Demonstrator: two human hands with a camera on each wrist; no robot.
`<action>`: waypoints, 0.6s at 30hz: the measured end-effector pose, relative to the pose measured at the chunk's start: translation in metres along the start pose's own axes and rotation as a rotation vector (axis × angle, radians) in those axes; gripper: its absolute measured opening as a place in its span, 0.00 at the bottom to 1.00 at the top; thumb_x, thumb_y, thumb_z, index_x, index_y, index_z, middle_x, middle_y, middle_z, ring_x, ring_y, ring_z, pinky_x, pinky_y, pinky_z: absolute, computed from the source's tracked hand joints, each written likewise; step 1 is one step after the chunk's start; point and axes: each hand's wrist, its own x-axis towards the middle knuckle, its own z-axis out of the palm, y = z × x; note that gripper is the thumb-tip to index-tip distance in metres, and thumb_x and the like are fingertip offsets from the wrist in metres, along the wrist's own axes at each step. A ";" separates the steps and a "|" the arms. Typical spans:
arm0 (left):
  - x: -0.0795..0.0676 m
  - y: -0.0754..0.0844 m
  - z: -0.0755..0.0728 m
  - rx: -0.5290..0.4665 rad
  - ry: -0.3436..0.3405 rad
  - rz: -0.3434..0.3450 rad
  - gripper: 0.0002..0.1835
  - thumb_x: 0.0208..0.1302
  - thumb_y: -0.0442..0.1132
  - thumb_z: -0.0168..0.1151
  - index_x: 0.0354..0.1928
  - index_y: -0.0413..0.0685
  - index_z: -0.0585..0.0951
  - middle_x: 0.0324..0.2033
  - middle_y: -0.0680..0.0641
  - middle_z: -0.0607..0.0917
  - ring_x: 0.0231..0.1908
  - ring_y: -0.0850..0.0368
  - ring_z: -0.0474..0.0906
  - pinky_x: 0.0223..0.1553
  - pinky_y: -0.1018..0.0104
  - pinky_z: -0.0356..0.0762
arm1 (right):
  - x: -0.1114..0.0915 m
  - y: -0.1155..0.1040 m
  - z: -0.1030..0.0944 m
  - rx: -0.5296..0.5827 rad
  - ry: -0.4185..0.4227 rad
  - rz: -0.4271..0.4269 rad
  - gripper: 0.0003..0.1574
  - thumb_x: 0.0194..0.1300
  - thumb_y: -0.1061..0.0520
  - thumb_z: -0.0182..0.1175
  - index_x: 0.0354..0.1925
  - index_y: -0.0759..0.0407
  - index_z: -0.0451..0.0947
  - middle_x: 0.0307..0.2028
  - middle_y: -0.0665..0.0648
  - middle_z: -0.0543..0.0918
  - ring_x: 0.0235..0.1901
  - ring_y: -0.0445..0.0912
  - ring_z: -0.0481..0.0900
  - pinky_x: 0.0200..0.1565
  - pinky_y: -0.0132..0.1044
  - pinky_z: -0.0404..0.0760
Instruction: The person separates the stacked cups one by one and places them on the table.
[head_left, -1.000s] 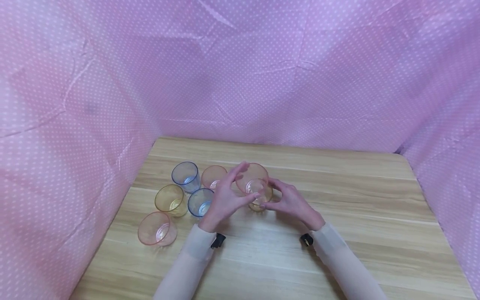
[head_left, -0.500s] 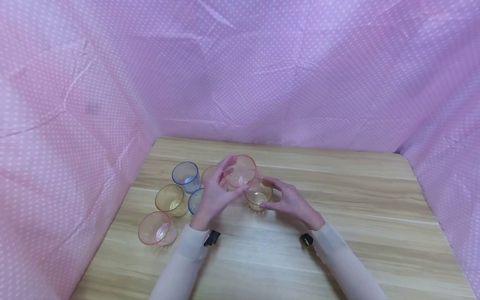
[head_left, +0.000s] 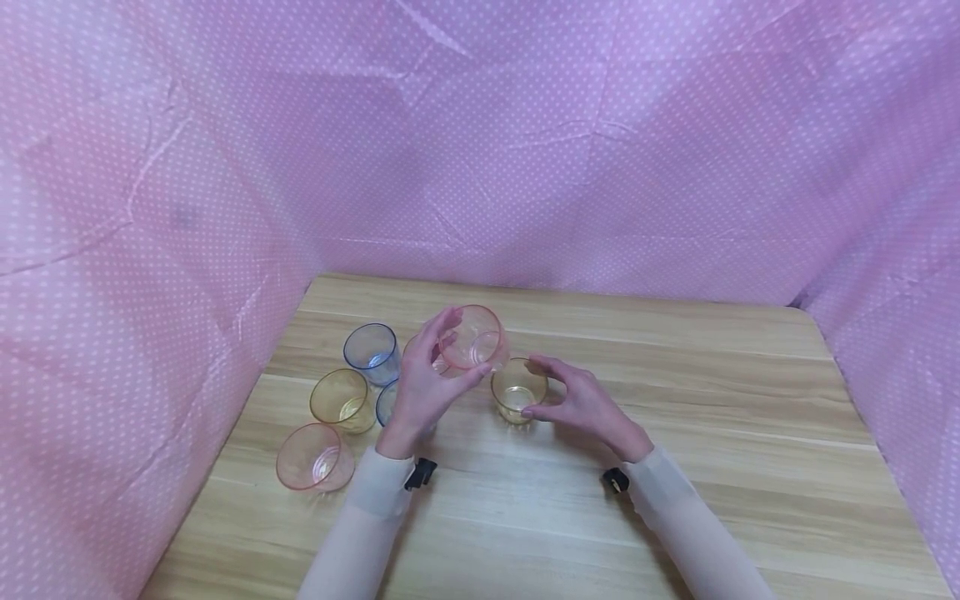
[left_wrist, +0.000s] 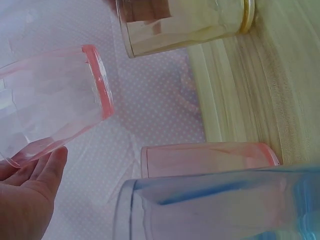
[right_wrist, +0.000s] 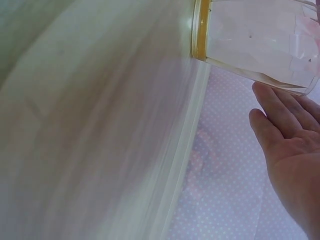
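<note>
My left hand (head_left: 426, 387) grips a clear pink cup (head_left: 472, 337) between thumb and fingers. In the left wrist view that pink cup (left_wrist: 55, 100) is held off the table, apart from the others. A yellow cup (head_left: 517, 392) stands upright on the table to its right. The right hand (head_left: 588, 408) holds this yellow cup from the right side, thumb at the near side and fingers at the far side. The right wrist view shows the yellow cup's thick amber base (right_wrist: 201, 30) at the tabletop, with fingers along its wall.
At left on the wooden table (head_left: 720, 467) stand a far blue cup (head_left: 371, 350), another yellow cup (head_left: 341, 400) and a near pink cup (head_left: 315, 458). Behind my left hand, another blue cup (head_left: 386, 404) and another pink cup (left_wrist: 205, 160) are partly hidden. Pink dotted cloth (head_left: 525, 167) surrounds the table.
My left hand has carried the pink cup left and slightly away, from over the yellow cup to beside it. The right hand has barely moved and still holds the yellow cup.
</note>
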 end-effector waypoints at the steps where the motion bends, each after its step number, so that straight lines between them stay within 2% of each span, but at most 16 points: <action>1: 0.000 0.000 0.000 0.011 0.001 -0.005 0.48 0.49 0.32 0.83 0.73 0.35 0.69 0.64 0.36 0.79 0.63 0.40 0.77 0.64 0.56 0.78 | -0.001 0.000 -0.001 -0.001 0.001 0.003 0.55 0.53 0.42 0.81 0.72 0.61 0.70 0.65 0.58 0.81 0.64 0.56 0.78 0.68 0.57 0.73; 7: -0.001 -0.002 0.002 0.103 -0.011 -0.057 0.50 0.49 0.39 0.85 0.74 0.40 0.69 0.63 0.40 0.79 0.58 0.41 0.80 0.62 0.50 0.80 | -0.004 0.000 -0.003 -0.013 0.006 0.005 0.55 0.53 0.42 0.81 0.71 0.61 0.71 0.63 0.58 0.82 0.63 0.56 0.79 0.67 0.57 0.74; 11: -0.001 -0.003 0.004 0.147 -0.043 -0.108 0.51 0.50 0.44 0.84 0.75 0.41 0.68 0.64 0.41 0.77 0.59 0.39 0.79 0.62 0.47 0.79 | -0.007 0.001 -0.006 -0.031 0.012 0.005 0.54 0.53 0.41 0.81 0.71 0.61 0.71 0.63 0.58 0.82 0.63 0.56 0.79 0.66 0.57 0.75; 14: -0.001 -0.004 0.007 0.171 -0.059 -0.133 0.52 0.50 0.45 0.84 0.75 0.40 0.67 0.65 0.41 0.75 0.60 0.36 0.78 0.62 0.44 0.79 | -0.009 0.002 -0.008 -0.031 0.016 0.008 0.54 0.53 0.42 0.81 0.71 0.61 0.72 0.63 0.58 0.82 0.63 0.56 0.79 0.66 0.57 0.75; 18: 0.000 -0.005 0.010 0.247 -0.056 -0.144 0.51 0.49 0.46 0.84 0.74 0.39 0.69 0.65 0.41 0.73 0.59 0.37 0.78 0.60 0.45 0.80 | -0.012 0.002 -0.010 -0.020 0.021 0.013 0.53 0.53 0.45 0.82 0.70 0.61 0.72 0.63 0.58 0.82 0.64 0.56 0.78 0.67 0.57 0.75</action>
